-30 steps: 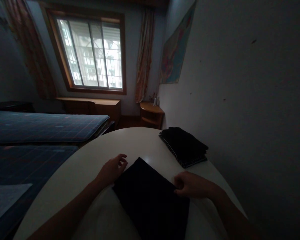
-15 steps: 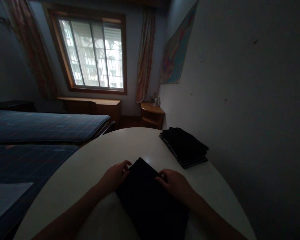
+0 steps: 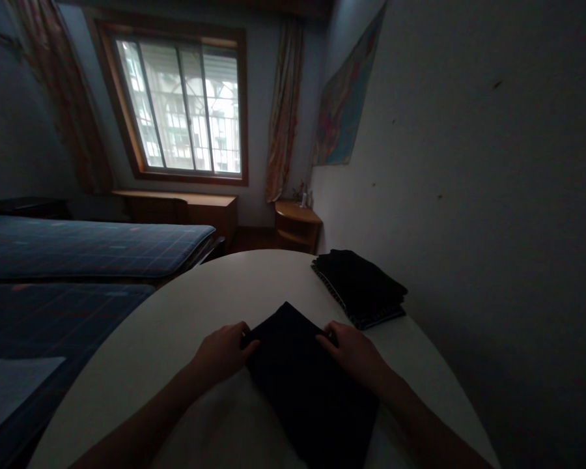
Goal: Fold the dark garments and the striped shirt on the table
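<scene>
A folded black garment [image 3: 312, 384] lies on the white round table [image 3: 176, 332] in front of me, one corner pointing away; its kind is too dark to make out. My left hand [image 3: 227, 352] grips its left edge between thumb and fingers. On the upper right edge, my right hand [image 3: 349, 352] pinches the cloth in the same way. Just beyond my right hand rests a stack of folded dark clothes [image 3: 359, 286], with pale stitching along its near left side.
The wall [image 3: 469, 260] runs close along the table's right side. To the left are plaid mattresses [image 3: 88, 247], one with a pale sheet [image 3: 14, 384] on it. A corner shelf [image 3: 297, 215] and a wooden desk [image 3: 205, 200] stand at the back under the window [image 3: 180, 104].
The folded garment has shifted to the right and slightly away from me. Both hands moved with it, and my left thumb now lies over its edge. The stack stayed still.
</scene>
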